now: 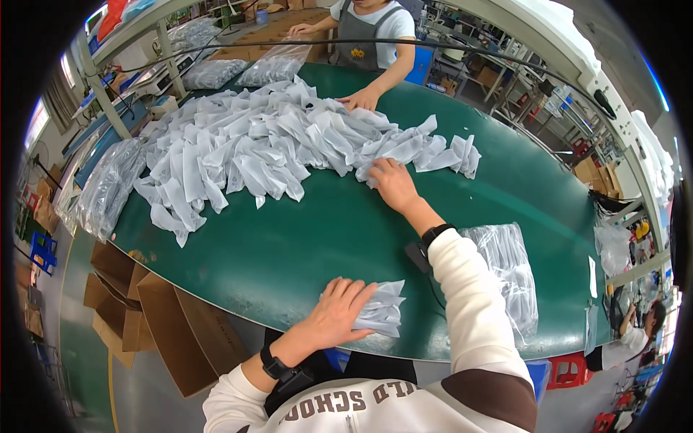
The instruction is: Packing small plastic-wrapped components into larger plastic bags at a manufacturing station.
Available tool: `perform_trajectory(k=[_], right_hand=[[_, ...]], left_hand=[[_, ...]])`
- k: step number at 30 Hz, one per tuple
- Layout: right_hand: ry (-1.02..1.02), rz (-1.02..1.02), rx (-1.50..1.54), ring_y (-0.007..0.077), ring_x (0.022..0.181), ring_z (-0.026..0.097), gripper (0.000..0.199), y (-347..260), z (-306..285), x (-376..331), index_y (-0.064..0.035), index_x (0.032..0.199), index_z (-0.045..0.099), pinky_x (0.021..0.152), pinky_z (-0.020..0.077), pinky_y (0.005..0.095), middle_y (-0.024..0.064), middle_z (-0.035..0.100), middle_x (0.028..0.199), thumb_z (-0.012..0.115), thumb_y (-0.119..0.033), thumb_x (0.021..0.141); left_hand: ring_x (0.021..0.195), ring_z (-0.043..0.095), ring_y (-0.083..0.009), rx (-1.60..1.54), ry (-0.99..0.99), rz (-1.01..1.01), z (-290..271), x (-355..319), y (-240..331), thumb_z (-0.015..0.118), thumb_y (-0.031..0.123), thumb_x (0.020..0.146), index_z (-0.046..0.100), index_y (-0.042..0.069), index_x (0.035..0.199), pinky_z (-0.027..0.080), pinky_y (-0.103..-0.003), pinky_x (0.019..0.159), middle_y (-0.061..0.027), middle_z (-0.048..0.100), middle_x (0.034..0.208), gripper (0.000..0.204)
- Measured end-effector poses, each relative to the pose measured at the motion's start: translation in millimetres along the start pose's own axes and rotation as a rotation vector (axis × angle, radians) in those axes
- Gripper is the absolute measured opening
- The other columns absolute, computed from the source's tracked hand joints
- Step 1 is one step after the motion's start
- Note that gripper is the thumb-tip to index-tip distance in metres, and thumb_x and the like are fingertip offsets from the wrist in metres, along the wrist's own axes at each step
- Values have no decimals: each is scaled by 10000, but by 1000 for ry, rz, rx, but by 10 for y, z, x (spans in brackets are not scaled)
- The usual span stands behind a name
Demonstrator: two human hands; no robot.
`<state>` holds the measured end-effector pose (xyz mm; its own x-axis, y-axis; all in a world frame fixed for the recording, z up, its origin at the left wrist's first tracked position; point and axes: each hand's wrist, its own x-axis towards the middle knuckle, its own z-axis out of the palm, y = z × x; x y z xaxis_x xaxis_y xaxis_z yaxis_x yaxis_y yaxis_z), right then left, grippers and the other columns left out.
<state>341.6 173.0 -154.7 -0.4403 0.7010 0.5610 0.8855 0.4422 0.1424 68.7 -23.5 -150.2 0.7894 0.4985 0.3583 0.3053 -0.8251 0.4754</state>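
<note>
A wide heap of frosted, whitish plastic packets (245,148) spreads over the green table (281,245). What the packets contain is too unclear to tell. At the heap's near right edge, my right hand (395,187) has its fingers curled down on one of the packets, and the fingertips are partly hidden. Close to the table's front edge, my left hand (336,315) is closed around a small stack of the same packets (382,310), its fingers over the top and its thumb on the near side.
A large clear-wrapped bundle (505,270) lies right of my right forearm. More filled clear bags (112,187) rest at the left and far edges. Across the table, a co-worker's hand (363,98) touches the heap. Open cardboard boxes (180,328) stand below the front left edge.
</note>
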Motion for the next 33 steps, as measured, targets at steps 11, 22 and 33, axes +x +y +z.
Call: perform_trajectory(k=[11,22,33], right_hand=[[-125,185,559,348,784,632,121,-341,-737,-14,-29,1006,558,673,494,420,121,650,886,611,-70,906],[-547,305,622,270,825,629,313,-893,-1006,-741,-32,1048,582,732,509,388,121,629,923,745,-196,838],[-563,401,969,299,1057,602,613,-1109,-1170,-1259,-36,1166,569,898,495,400,143,585,1156,841,-355,720]], left_hand=[[1131,475,-398,-41,-49,15,-38,36,-25,842,357,667,488,-43,1281,382,-496,1032,-207,486,1212,814],[1248,408,-403,-41,-18,19,17,13,40,856,348,642,515,-28,1238,347,-531,1066,-209,449,1267,782],[1400,278,-449,92,-102,36,9,85,-54,887,360,623,521,-11,1257,280,-592,1123,-254,349,1437,820]])
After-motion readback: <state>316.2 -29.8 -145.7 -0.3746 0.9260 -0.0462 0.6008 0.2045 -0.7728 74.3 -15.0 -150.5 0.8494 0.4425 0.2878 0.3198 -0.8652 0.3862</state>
